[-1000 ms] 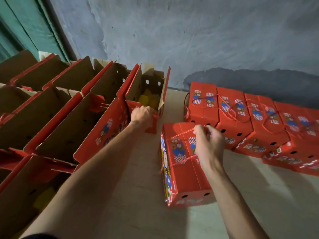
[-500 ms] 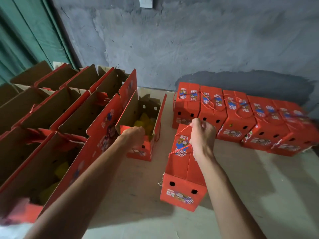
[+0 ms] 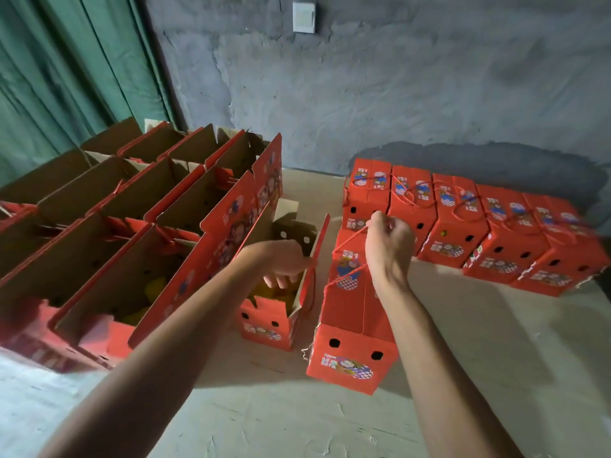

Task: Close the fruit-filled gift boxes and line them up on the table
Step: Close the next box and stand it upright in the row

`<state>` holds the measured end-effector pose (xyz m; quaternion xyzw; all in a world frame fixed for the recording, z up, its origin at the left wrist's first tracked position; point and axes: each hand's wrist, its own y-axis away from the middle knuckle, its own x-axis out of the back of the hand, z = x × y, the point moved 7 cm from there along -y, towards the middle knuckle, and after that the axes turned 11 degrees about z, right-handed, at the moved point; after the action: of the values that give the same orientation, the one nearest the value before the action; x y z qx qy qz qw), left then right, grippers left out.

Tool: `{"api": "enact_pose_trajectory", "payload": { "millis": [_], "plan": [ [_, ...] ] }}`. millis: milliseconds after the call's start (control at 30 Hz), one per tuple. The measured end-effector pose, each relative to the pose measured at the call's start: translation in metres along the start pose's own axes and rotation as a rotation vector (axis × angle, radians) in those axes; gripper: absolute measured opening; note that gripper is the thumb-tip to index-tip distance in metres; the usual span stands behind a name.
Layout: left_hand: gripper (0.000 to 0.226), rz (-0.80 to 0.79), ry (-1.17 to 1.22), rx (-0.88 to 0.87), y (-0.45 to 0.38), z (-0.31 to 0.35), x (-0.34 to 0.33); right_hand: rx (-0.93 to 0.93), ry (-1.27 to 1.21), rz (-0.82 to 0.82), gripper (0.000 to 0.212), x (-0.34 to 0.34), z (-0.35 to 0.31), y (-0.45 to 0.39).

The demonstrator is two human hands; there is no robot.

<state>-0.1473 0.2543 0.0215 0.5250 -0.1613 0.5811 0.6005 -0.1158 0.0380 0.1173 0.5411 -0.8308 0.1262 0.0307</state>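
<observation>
My right hand grips the red cord handle of a closed red gift box and holds it up near the table's middle. Left of it stands an open red box with yellow fruit inside, its brown flaps upright. My left hand reaches over that box, fingers curled into its top at the right flap. Along the wall on the right, a row of closed red boxes stands side by side, cords lying on top.
Several open fruit boxes with raised flaps fill the table's left side. The pale table surface lies bare at front and right. A grey wall and a green curtain stand behind.
My right hand has lifted the closed box by its cord and turned it upright. My left hand has pulled one open box out from the group toward me.
</observation>
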Motion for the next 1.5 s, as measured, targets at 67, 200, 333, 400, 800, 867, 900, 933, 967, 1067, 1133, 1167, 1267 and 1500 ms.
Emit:
{"api": "enact_pose_trajectory", "payload": {
  "millis": [67,200,333,400,800,867,900,933,967,1067,1133,1167,1267,1500],
  "plan": [
    [0.064,0.093,-0.008,-0.036,-0.001,0.018,0.004,0.02,0.016,0.013,0.039,0.001,-0.008,-0.004],
    [0.049,0.419,-0.182,-0.073,-0.002,0.032,0.027,0.08,0.021,0.02,0.042,-0.007,-0.043,-0.021],
    [0.052,0.575,-0.023,-0.127,-0.001,0.046,0.064,0.159,0.007,0.008,0.043,-0.031,-0.089,-0.041],
    [0.051,0.59,0.077,-0.183,-0.002,0.06,0.084,0.183,0.028,0.011,0.04,-0.046,-0.108,-0.054],
    [0.046,0.804,0.572,-0.422,-0.067,0.09,0.212,0.263,-0.253,0.017,0.031,-0.158,-0.193,-0.164],
    [0.049,0.753,0.667,-0.417,-0.095,0.08,0.211,0.248,-0.299,0.005,0.029,-0.185,-0.185,-0.181],
    [0.051,0.723,0.734,-0.409,-0.11,0.075,0.208,0.235,-0.311,-0.005,0.028,-0.199,-0.179,-0.19],
    [0.055,0.698,0.803,-0.394,-0.124,0.069,0.206,0.21,-0.324,-0.013,0.028,-0.215,-0.171,-0.198],
    [0.062,0.675,0.866,-0.378,-0.137,0.063,0.204,0.184,-0.341,-0.022,0.029,-0.23,-0.164,-0.207],
    [0.078,0.61,1.002,-0.355,-0.174,0.049,0.203,0.15,-0.36,-0.077,0.029,-0.273,-0.155,-0.229],
    [0.064,0.565,1.073,-0.381,-0.196,0.044,0.21,0.172,-0.36,-0.116,0.031,-0.302,-0.158,-0.239],
    [0.05,0.56,1.083,-0.396,-0.205,0.043,0.216,0.187,-0.355,-0.131,0.033,-0.316,-0.16,-0.243],
    [0.019,0.58,1.095,-0.399,-0.231,0.039,0.233,0.224,-0.329,-0.152,0.034,-0.345,-0.162,-0.253],
    [0.032,0.503,1.149,-0.344,-0.301,0.039,0.206,0.162,-0.301,-0.1,0.031,-0.36,-0.091,-0.276]
  ]
}}
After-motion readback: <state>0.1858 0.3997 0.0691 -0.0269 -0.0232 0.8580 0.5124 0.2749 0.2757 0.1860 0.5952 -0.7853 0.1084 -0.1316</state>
